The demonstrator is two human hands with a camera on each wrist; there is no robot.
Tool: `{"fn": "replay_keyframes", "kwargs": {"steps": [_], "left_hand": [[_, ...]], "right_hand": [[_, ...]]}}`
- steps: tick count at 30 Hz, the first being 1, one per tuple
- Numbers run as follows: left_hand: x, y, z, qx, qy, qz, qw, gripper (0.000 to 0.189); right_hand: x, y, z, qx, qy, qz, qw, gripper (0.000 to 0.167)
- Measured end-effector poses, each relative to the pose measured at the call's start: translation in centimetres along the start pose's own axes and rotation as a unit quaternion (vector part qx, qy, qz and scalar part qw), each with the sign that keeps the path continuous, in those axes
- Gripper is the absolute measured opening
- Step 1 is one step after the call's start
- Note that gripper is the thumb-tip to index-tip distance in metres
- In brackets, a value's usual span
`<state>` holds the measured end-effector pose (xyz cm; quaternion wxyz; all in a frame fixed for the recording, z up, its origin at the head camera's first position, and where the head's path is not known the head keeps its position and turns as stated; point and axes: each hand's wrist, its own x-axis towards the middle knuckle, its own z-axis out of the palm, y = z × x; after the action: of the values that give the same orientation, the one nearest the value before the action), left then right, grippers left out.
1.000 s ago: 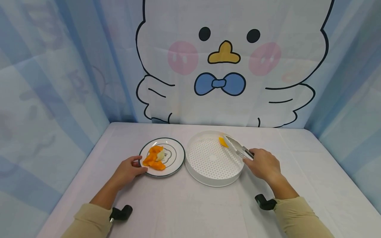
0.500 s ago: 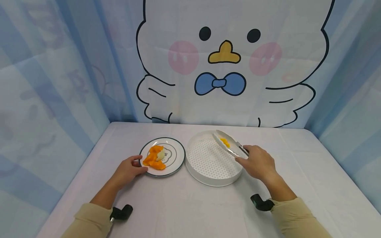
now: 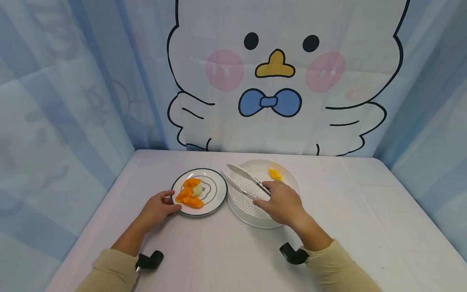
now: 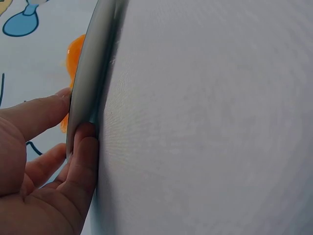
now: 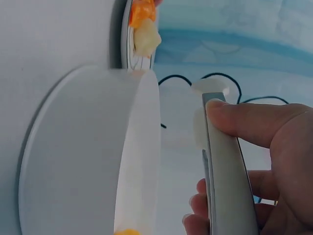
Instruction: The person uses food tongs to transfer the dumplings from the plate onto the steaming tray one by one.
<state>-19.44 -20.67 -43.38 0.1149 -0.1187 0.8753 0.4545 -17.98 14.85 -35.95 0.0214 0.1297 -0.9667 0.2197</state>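
Note:
A white plate with a dark rim [image 3: 216, 192] bears several shiny orange pieces [image 3: 189, 200] and one pale lump [image 3: 197, 190]. At its left edge my left hand [image 3: 157, 211] pinches the rim, thumb above and fingers below, as the left wrist view shows. My right hand [image 3: 283, 203] grips metal tongs with white tips [image 3: 249, 176]. Their arms are spread with nothing between them, over the left side of a round white perforated steamer tray [image 3: 251, 219]. A yellow-orange piece [image 3: 275, 174] lies in that tray near the back right. In the right wrist view my thumb presses the tongs' handle [image 5: 227, 181].
Plate and tray stand side by side on a white cloth-covered table [image 3: 219, 255]. Behind the table hangs a curtain [image 3: 226, 134] with a cartoon figure; blue cloth walls [image 3: 65, 134] close off both sides.
The tongs have let go of the yellow-orange piece, which stays in the tray. My right hand has carried the spread tongs left toward the plate. My left hand has kept still.

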Motion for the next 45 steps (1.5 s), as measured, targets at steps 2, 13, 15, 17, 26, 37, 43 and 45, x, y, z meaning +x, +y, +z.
{"fn": "replay_keyframes", "kwargs": {"steps": [2,13,15,17,26,37,43,45], "left_hand": [[0.1,-0.1,0.0,0.0,-0.002,-0.002,1.0,0.07],[0.2,0.0,-0.2,0.003,-0.006,0.004,1.0,0.071],[0.2,0.0,-0.2,0.005,-0.006,0.005,1.0,0.071],[0.2,0.0,-0.2,0.007,-0.005,0.004,1.0,0.071],[0.2,-0.2,-0.2,0.005,-0.006,0.001,1.0,0.071],[0.1,-0.2,-0.2,0.003,-0.011,0.006,0.9999,0.071],[0.3,-0.3,-0.2,0.004,-0.011,0.006,0.9999,0.072],[0.3,-0.4,-0.2,0.004,-0.011,0.007,0.9999,0.072]], "right_hand": [[0.1,-0.8,0.6,0.005,-0.007,-0.006,0.9999,0.058],[0.4,-4.2,2.8,0.021,-0.056,-0.01,0.9981,0.055],[0.4,-4.5,3.2,0.021,-0.062,-0.011,0.9978,0.057],[0.5,-4.8,3.6,0.017,-0.064,-0.012,0.9977,0.058],[0.9,-6.1,4.9,-0.001,-0.069,-0.018,0.9974,0.062],[1.2,-7.1,5.9,-0.025,-0.056,-0.028,0.9977,0.059],[1.0,-7.0,5.8,-0.048,-0.046,-0.025,0.9975,0.056],[1.0,-6.9,5.7,-0.052,-0.048,-0.02,0.9973,0.057]]}}
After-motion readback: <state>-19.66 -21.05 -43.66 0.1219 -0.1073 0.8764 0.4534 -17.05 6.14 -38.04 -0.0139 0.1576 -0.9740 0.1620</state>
